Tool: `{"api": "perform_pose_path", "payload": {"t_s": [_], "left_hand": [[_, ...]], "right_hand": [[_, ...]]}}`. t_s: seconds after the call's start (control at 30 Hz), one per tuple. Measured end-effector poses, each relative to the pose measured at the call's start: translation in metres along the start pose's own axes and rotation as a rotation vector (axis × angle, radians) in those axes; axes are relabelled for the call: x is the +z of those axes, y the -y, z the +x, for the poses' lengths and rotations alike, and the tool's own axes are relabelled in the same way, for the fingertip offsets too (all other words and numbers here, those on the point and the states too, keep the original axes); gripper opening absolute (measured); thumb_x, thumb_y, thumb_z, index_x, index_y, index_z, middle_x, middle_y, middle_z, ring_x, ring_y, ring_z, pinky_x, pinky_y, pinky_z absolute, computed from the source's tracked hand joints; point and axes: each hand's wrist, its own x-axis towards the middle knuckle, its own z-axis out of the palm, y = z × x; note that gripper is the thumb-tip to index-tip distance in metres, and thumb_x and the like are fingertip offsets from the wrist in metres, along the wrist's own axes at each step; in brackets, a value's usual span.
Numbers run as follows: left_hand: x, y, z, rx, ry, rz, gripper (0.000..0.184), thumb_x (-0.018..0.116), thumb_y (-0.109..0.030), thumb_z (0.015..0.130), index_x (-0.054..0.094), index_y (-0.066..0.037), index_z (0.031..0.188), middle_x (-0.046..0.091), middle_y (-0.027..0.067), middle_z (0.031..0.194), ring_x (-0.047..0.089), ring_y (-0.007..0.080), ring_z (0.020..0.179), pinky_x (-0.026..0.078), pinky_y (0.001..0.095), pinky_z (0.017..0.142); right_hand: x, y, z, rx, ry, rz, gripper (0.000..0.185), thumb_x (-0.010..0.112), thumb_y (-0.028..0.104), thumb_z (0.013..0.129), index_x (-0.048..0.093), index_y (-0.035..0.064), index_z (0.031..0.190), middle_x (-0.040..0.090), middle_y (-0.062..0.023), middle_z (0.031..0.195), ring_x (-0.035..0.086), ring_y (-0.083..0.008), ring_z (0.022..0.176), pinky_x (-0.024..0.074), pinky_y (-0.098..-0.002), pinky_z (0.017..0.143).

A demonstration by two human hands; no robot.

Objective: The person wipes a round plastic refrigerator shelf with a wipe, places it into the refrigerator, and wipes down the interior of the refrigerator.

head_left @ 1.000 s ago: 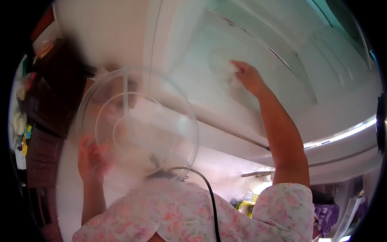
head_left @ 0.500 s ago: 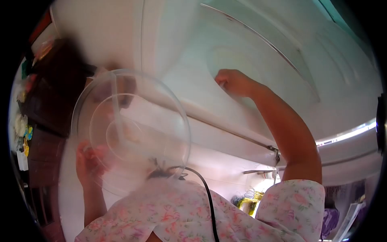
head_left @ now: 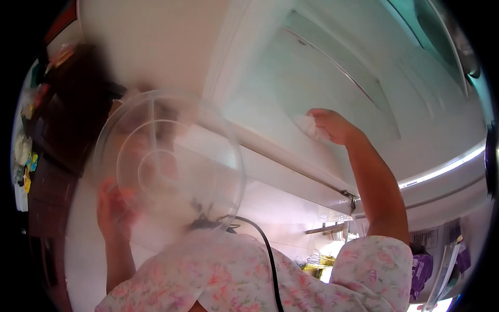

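Note:
My left hand (head_left: 115, 205) is curled at the lower left edge of a clear round plastic container (head_left: 236, 156), its fingers partly seen through the plastic. Concentric rings mark the container, which is blurred by closeness; whether it is a tub or a lid I cannot tell. Further right, my right hand (head_left: 332, 126) reaches into a pale, white-walled compartment (head_left: 332, 31) that looks like the inside of a fridge. Pinched in its fingers is a crumpled white cloth or tissue (head_left: 312, 127), touching or very near the inner surface.
A metal hinge (head_left: 349, 196) sits by the white door edge. Dark wooden furniture (head_left: 57, 166) stands on the left. Purple packaging (head_left: 421, 275) is at the lower right, a yellow bundle (head_left: 317, 265) beside it. A black cable (head_left: 267, 249) hangs across the floral shirt.
My right hand has moved down and right along the compartment, and the white cloth now shows in its fingers. The view has shifted slightly. My left hand keeps hold of the container.

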Motion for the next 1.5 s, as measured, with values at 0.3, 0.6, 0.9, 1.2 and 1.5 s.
{"api": "perform_pose_path", "payload": {"t_s": [0.3,0.6,0.9,1.2,1.5], "left_hand": [[-0.037,-0.013,-0.009,0.073,-0.163,0.018,0.048,0.046,-0.043,0.096,0.044,-0.009,0.130,0.061,0.0042,0.092,0.063,0.0156,0.079,0.055,0.0268,0.058],[-0.028,-0.022,-0.012,0.205,-0.318,0.250,0.049,0.049,-0.040,0.096,0.045,-0.005,0.131,0.062,0.0051,0.093,0.061,0.0087,0.073,0.050,0.0196,0.051],[-0.031,-0.017,-0.003,0.075,-0.535,0.093,0.063,0.054,0.009,0.078,0.039,-0.003,0.138,0.055,0.0054,0.100,0.049,0.0070,0.071,0.038,0.0152,0.056],[-0.025,0.004,-0.004,0.141,-0.542,0.316,0.070,0.047,0.011,0.069,0.042,-0.004,0.137,0.052,0.0048,0.103,0.049,0.0077,0.077,0.037,0.0160,0.057],[-0.086,-0.005,0.013,0.116,-0.458,0.017,0.052,0.049,-0.036,0.097,0.044,-0.005,0.138,0.048,0.0059,0.127,0.044,0.0114,0.115,0.041,0.0151,0.076]], "right_hand": [[0.051,0.013,0.019,-0.303,-0.247,-0.720,0.029,0.050,0.006,0.083,0.058,0.0049,0.110,0.063,-0.0075,0.087,0.060,-0.0175,0.079,0.0487,-0.0311,0.069],[0.036,0.040,0.109,-0.635,-0.341,-0.361,0.047,0.044,0.027,0.097,0.041,0.0033,0.137,0.047,-0.0127,0.132,0.044,-0.0213,0.120,0.0343,-0.0298,0.101],[-0.049,0.016,0.278,-0.565,-0.492,-1.198,0.069,0.024,0.046,0.099,0.021,-0.0069,0.144,0.018,-0.0238,0.152,0.015,-0.0340,0.143,0.0131,-0.0390,0.116],[-0.214,-0.156,0.242,0.059,-0.752,-1.219,0.068,0.029,0.049,0.099,0.033,-0.0031,0.141,0.029,-0.0271,0.147,0.027,-0.0380,0.137,0.0191,-0.0401,0.115],[-0.025,0.022,0.213,-0.355,-0.824,-1.156,0.052,0.027,0.043,0.100,0.048,0.0059,0.130,0.053,-0.0127,0.132,0.048,-0.0275,0.124,0.0316,-0.0461,0.106]]}}
